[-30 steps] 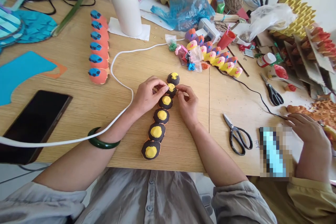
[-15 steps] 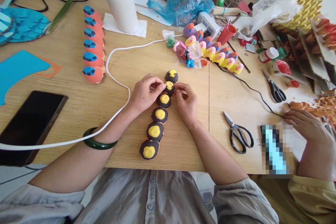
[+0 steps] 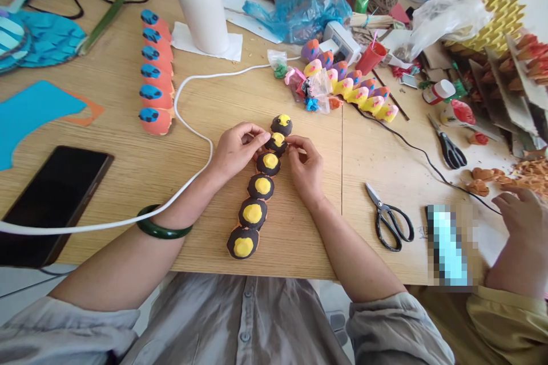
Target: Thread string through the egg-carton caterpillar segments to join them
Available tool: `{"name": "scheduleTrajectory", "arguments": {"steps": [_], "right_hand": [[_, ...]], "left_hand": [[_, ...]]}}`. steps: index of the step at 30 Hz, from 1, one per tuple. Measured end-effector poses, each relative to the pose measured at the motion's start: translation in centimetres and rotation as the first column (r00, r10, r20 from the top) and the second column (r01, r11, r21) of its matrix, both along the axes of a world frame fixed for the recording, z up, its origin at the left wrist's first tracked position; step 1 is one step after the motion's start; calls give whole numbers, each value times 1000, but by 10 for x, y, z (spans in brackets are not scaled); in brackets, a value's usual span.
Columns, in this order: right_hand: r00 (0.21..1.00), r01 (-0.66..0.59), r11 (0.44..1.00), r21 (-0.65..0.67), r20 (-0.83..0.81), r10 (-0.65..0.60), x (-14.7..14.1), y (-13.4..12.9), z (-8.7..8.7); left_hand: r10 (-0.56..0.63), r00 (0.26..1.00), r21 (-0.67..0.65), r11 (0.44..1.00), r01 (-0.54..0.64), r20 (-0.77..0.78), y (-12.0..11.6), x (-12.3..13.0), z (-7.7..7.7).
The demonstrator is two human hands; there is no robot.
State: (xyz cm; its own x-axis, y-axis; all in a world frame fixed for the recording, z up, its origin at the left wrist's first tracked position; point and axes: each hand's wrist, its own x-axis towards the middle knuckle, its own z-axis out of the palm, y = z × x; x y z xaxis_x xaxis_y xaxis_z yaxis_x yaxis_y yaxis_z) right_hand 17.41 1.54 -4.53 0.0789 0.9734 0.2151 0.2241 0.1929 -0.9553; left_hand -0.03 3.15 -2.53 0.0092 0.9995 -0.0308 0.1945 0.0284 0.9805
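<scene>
A strip of egg-carton cups point(image 3: 262, 186) lies lengthwise on the table before me, its domes covered in black with a yellow patch on each. Small dark dots show on the patch of the farthest dome. At the second dome from the far end, my left hand point(image 3: 240, 148) is closed, thumb and forefinger against its left side. My right hand point(image 3: 306, 166) is curled in a pinch at the same dome's right edge. Whether a small bit sits between the right fingertips is too fine to see.
Orange egg-carton strip point(image 3: 157, 77) and phone point(image 3: 55, 199) lie left, near a white cable point(image 3: 180, 88) and bottle point(image 3: 203, 11). Yellow-pink strip point(image 3: 357, 94) stands beyond. Scissors point(image 3: 389, 217) lie right. A co-worker's hand point(image 3: 520, 222) is at the far right edge.
My hands stay at the second dome with hardly any movement. The co-worker's hand has shifted right and lifted from the orange pieces. The view has shifted slightly.
</scene>
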Motion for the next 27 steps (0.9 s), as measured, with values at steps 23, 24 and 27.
{"name": "scheduleTrajectory", "arguments": {"steps": [23, 24, 27], "right_hand": [[997, 67, 995, -70, -42, -70, 3, 2, 0], [996, 71, 995, -69, -41, -74, 3, 2, 0], [997, 74, 995, -71, -25, -75, 3, 1, 0]], "left_hand": [[160, 968, 375, 924, -78, -194, -45, 2, 56], [112, 929, 419, 907, 50, -353, -58, 3, 74], [83, 741, 458, 830, 318, -666, -103, 4, 116]]}}
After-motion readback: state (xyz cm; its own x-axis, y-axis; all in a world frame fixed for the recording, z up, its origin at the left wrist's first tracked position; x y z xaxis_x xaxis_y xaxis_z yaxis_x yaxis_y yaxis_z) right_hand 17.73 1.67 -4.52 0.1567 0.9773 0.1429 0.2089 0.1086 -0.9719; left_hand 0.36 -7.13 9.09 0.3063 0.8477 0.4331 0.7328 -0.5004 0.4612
